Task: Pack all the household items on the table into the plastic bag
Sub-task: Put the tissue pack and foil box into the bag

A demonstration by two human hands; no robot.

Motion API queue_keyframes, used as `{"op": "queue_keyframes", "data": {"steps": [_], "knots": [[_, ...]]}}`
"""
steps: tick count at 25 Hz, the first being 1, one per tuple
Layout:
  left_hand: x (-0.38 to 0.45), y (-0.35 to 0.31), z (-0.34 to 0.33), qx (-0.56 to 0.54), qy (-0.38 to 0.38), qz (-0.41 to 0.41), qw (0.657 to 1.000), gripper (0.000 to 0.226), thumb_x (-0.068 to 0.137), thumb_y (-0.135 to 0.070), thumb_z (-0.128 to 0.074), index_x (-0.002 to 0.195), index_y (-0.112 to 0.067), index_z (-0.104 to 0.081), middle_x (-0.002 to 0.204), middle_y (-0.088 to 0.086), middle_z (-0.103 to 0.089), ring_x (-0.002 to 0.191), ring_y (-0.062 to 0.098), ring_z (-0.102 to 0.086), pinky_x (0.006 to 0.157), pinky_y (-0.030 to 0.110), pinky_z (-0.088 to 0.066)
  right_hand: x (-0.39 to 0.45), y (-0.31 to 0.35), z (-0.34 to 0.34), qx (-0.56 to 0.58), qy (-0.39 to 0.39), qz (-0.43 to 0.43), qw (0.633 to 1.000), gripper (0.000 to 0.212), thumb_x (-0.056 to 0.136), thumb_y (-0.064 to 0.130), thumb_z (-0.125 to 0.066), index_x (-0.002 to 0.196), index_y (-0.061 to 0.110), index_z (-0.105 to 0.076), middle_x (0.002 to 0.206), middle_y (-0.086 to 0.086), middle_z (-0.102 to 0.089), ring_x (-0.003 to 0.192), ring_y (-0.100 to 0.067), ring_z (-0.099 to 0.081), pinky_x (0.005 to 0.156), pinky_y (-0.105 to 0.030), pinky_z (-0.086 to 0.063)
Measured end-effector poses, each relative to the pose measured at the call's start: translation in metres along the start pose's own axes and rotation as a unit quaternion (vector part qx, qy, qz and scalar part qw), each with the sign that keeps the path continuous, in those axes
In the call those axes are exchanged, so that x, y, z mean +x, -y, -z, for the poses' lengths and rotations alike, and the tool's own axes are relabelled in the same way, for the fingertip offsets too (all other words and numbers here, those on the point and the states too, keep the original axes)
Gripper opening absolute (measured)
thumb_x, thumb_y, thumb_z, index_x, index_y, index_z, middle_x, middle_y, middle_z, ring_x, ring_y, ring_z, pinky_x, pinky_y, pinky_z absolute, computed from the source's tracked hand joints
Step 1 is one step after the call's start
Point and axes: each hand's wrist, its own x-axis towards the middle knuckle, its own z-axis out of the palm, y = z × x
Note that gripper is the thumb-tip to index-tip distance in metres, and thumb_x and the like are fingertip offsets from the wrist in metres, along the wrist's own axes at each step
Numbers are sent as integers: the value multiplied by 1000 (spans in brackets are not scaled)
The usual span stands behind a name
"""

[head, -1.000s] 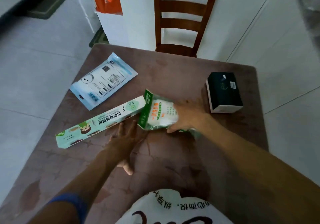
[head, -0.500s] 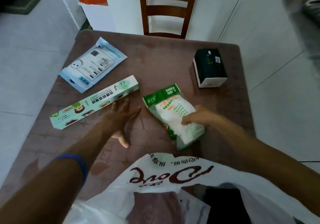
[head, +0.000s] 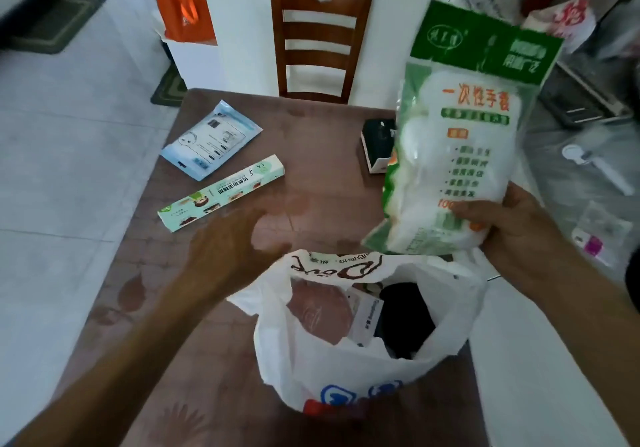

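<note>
The plastic bag (head: 363, 360) stands open at the near edge of the counter (head: 311, 176) with a few items already inside. The right hand (head: 512, 228) grips the glove packet (head: 457, 155) above its mouth, while the left hand (head: 235, 242) hovers spread and empty beside the rim. A blue pouch (head: 211, 140), a long green box (head: 221, 192) and a dark box (head: 377, 145) are left to pack.

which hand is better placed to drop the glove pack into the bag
Right. The right hand already holds the glove pack just above the plastic bag mouth; the left hand is empty, beside the bag.
</note>
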Motion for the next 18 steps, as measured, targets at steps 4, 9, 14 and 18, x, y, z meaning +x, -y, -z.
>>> {"op": "queue_keyframes", "data": {"steps": [4,9,14,18], "knots": [[-51,13,5,-60,168,202,963,74,68,-55,-77,132,-25,-52,139,6,-56,117,26,-58,95,40,-50,0,-28,-52,-205,52,-56,976,48,66,-17,-75,101,15,-67,97,0,-75,80,-9,-74,58,-21,-56],[-68,11,0,-181,72,269,943,31,73,-45,-72,92,-22,-64,98,-1,-67,77,13,-58,58,26,-38,7,-75,-40,-569,215,-167,776,55,73,9,-75,122,24,-55,114,3,-67,86,-5,-63,64,-20,-52],[-95,5,-14,-197,249,236,918,35,74,-38,-78,99,-17,-66,98,4,-69,81,20,-66,72,31,-55,3,-99,0,-721,274,-258,582,56,76,26,-69,129,29,-53,127,1,-63,95,-12,-59,76,-25,-50],[-97,-15,-10,-239,73,163,954,19,91,-4,-55,77,-11,-66,77,7,-62,59,6,-51,53,8,-42,1,-96,5,-706,269,-257,603,53,73,29,-71,124,31,-57,123,5,-64,91,-9,-58,68,-21,-45]]}}
